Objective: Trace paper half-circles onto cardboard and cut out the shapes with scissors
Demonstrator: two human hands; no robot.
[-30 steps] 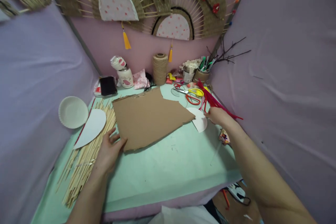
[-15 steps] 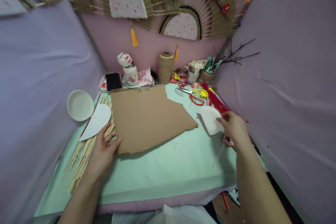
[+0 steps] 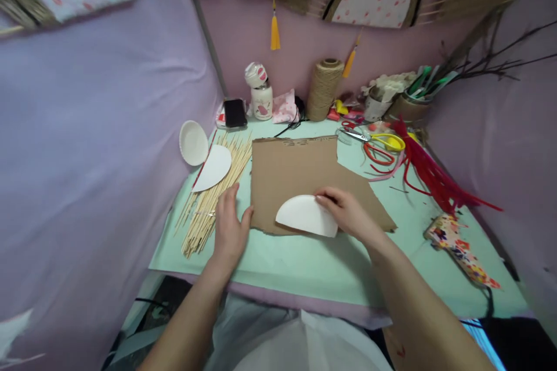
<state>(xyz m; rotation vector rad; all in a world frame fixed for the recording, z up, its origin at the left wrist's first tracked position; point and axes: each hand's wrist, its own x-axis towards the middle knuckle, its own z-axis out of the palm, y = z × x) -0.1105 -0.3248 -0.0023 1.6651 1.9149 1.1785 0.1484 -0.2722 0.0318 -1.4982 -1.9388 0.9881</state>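
A brown sheet of cardboard (image 3: 296,165) with a torn right side lies flat on the table. Over its front edge, my right hand (image 3: 343,208) pinches a white paper half-circle (image 3: 307,214) by its upper right corner, curved side away from me. My left hand (image 3: 230,223) rests at the cardboard's left edge, thumb touching it and fingers spread beside a bundle of thin wooden sticks (image 3: 209,214). On those sticks lies a second white half-circle (image 3: 215,167).
A white bowl (image 3: 194,143) leans at the left wall. Scissors (image 3: 378,153), red pipe cleaners (image 3: 435,177) and a flower-patterned glue gun (image 3: 461,249) lie to the right. A twine spool (image 3: 325,90), a bottle (image 3: 261,101) and a cup of pens (image 3: 413,104) stand at the back.
My right hand has brought the white half-circle leftward from the table's right side to over the cardboard. The cardboard now lies flatter, and my left hand stays at its edge. The view has shifted.
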